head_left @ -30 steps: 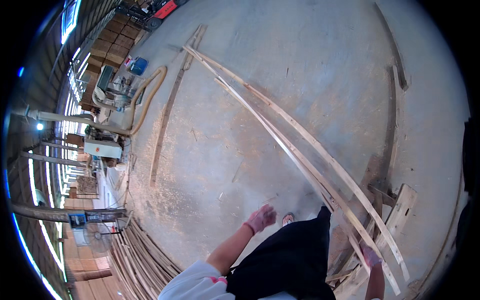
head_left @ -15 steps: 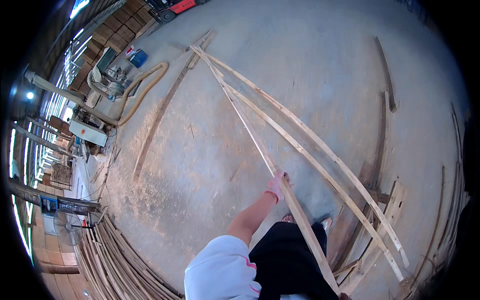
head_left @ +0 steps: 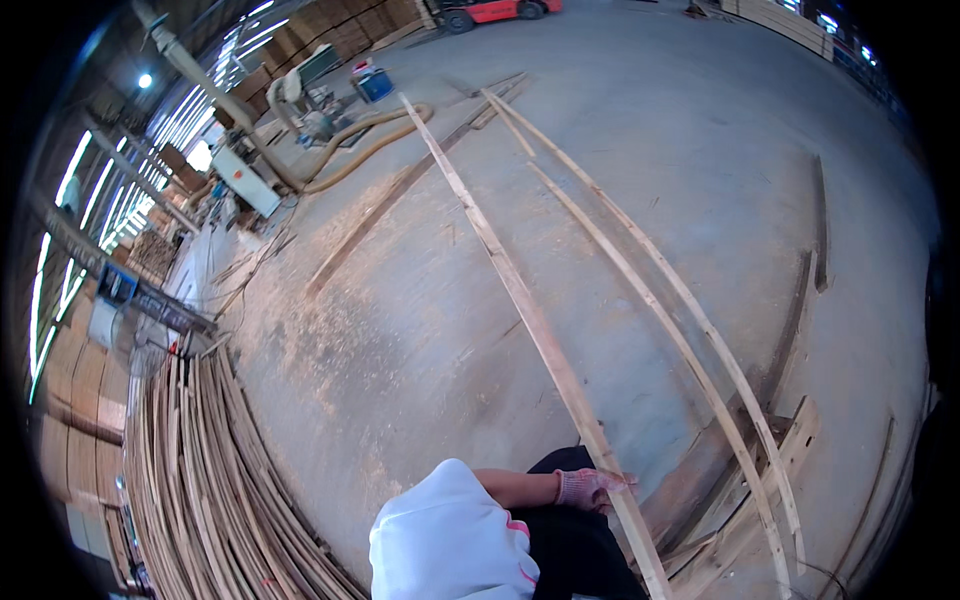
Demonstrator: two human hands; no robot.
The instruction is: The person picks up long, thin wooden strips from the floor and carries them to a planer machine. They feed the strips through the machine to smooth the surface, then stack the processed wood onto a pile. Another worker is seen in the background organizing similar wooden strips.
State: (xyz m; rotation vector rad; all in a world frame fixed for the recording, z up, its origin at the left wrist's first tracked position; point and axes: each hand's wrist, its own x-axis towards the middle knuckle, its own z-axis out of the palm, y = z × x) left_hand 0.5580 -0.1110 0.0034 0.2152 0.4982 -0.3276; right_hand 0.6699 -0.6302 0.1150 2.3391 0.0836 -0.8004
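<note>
Dusty concrete floor (head_left: 400,330) fills a wide workshop, streaked with sawdust. Left of the long wooden strip (head_left: 520,300), a big heap of thin curved slats (head_left: 210,480) lies by the wall, with a flexible dust hose (head_left: 370,145) and machines beyond it. Right of the strip, two more thin slats (head_left: 650,290) run along the floor towards short offcuts (head_left: 770,470), and a red forklift (head_left: 490,10) stands past its far end. Nothing blocks the strip. The left hand (head_left: 590,487), in a pink knit glove, grips the strip's near part with fingers curled around its edge. No other hand shows.
</note>
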